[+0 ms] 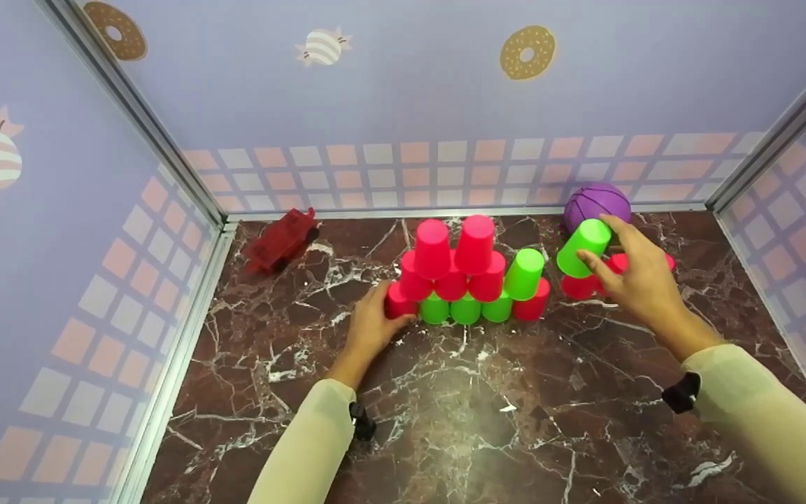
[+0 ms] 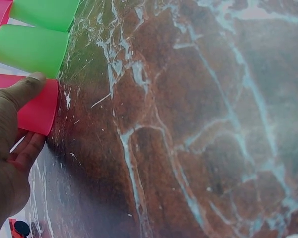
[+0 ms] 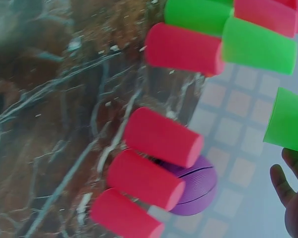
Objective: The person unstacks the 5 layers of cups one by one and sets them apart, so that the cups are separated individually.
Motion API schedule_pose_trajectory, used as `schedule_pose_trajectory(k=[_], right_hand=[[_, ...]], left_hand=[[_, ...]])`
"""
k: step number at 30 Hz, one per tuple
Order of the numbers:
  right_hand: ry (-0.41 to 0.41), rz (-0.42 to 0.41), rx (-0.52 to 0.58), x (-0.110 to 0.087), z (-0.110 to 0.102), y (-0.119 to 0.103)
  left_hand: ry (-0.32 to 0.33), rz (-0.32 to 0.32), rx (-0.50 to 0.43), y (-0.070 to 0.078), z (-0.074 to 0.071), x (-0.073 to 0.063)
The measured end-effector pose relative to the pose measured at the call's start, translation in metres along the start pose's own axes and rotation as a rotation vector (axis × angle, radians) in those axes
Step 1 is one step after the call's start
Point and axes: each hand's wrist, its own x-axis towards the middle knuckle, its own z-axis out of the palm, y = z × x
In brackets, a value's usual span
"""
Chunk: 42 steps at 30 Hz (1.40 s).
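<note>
Upside-down plastic cups stand in a stepped stack. Its bottom row has a red cup [image 1: 530, 301] at the right end and three green cups [image 1: 466, 309] in the middle. At the left end of that row my left hand [image 1: 369, 322] holds another red cup [image 2: 37, 106], thumb in front and fingers behind. The second row has three red cups [image 1: 450, 276] and a green cup [image 1: 525, 274] at its right; two red cups [image 1: 432, 249] top the stack. My right hand [image 1: 637, 276] grips a green cup [image 1: 582, 250] in the air, right of the stack.
Three red cups [image 3: 145, 179] stand on the marbled table [image 1: 473, 420] under my right hand, partly hidden in the head view. Behind them is a purple ball [image 1: 595, 203]. A red toy [image 1: 283, 239] lies at the back left. Patterned panels [image 1: 403, 105] enclose the back and sides.
</note>
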Motion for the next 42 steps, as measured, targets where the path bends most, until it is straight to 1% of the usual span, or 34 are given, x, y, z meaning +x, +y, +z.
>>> schedule_pose_trajectory(k=[6,11,12,16,18,19,23,25,30,33,38,42], right_hand=[[-0.028,0.005,-0.038,-0.019,0.004,0.020],[-0.025,-0.001,-0.065,-0.036,0.011,0.034],[-0.026,-0.002,-0.065,-0.039,0.013,0.037],[-0.042,0.007,-0.062,-0.050,0.017,0.045],[-0.056,0.025,-0.057,-0.055,0.019,0.049],[-0.060,0.035,-0.055,-0.057,0.020,0.050],[-0.081,0.080,-0.037,-0.064,0.024,0.057],[-0.089,0.096,-0.026,-0.067,0.026,0.060],[-0.090,0.107,-0.034,-0.072,0.029,0.065],[-0.079,0.103,-0.051,-0.076,0.029,0.069],[-0.093,0.137,-0.050,-0.081,0.027,0.074],[-0.090,0.148,-0.061,-0.083,0.022,0.076]], left_hand=[[0.007,0.002,0.008,0.001,-0.001,0.000],[0.019,0.015,-0.007,-0.002,0.001,-0.001],[0.038,0.034,-0.004,-0.007,0.004,-0.001],[0.079,0.093,-0.024,-0.012,0.007,-0.002],[0.104,0.119,-0.005,-0.021,0.014,0.000],[0.091,0.111,-0.014,-0.018,0.012,-0.001],[0.068,0.078,-0.018,-0.016,0.011,0.000],[0.041,0.048,-0.035,-0.005,0.003,-0.001],[0.019,0.006,-0.007,0.000,0.001,0.000],[0.008,-0.001,-0.006,0.000,0.002,0.001],[-0.002,0.000,-0.013,0.000,0.001,0.000],[0.012,0.024,-0.033,-0.006,0.001,0.000]])
